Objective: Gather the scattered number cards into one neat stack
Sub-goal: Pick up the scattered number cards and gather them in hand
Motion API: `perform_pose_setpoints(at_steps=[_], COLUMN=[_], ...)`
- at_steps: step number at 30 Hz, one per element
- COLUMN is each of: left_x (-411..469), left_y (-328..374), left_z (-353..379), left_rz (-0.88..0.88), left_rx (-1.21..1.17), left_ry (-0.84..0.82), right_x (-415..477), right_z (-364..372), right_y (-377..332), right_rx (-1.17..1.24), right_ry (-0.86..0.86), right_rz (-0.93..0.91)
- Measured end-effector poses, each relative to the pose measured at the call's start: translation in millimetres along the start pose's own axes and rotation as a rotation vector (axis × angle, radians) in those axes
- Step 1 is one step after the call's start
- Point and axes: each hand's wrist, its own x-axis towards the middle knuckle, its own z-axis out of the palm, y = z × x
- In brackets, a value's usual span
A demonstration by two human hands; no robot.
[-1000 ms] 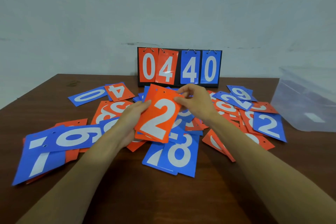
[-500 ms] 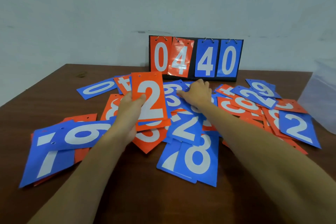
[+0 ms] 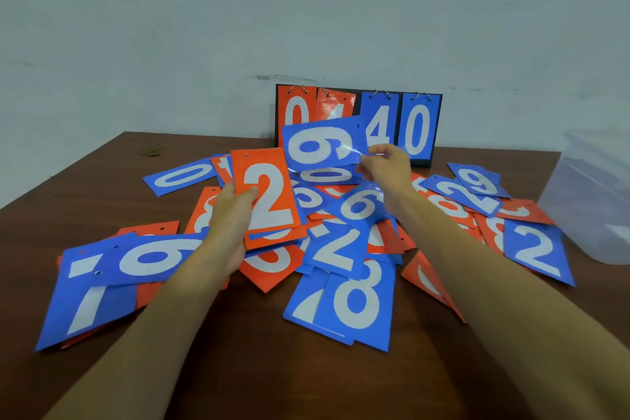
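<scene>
Your left hand [image 3: 226,225] grips the stack [image 3: 269,201], thumb across the face of the orange 2 on top and fingers curled behind. You hold it left of centre over the pile, its long axis running away from you and its holes at the far edge.

Your right hand [image 3: 383,169] pinches a blue 6 [image 3: 320,147] by its right end, lifted clear of the loose cards [image 3: 351,300] in front of the scoreboard [image 3: 417,128]. That card sits just beyond and to the right of the stack, its near-left corner close to the stack's far-right corner; whether they touch, I cannot tell.

The blue 6 lies crosswise to the stack, with a hole showing at its right end. So the move probably calls for a quarter turn, then a short carry left and toward you. Most cards left on the bench [image 3: 102,187] lie nearer your right hand.
</scene>
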Motion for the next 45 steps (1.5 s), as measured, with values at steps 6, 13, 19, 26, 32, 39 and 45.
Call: perform_pose_setpoints(at_steps=[6,13,19,26,32,39,45], left_x=[-15,-42,-38,-27,-26,-22,-26], left_y=[2,-8,-13,-15,-14,-13,-3], left_z=[6,24,26,23,25,22,18], left_rz=[-0.009,-0.002,0.051,0.026,0.056,0.162,0.196], left_rx=[0.101,0.113,0.105,0.064,0.034,0.030,0.023], left_ry=[0.002,-0.328,-0.271,-0.200,-0.151,-0.018,0.048], right_x=[-32,-69,-31,2,4,-23,-39], right_z=[-36,-26,-52,-55,-55,-67,-77], right_y=[-22,-14,10,34,30,6,-18], right_rx=[0.162,-0.246,-0.862,-1.213,-0.945,-0.359,-0.115], right_ry=[-0.168,-0.311,-0.133,-0.257,-0.181,-0.083,-0.215], right_rz=[0.021,-0.123,-0.129,0.049,0.021,-0.111,-0.157])
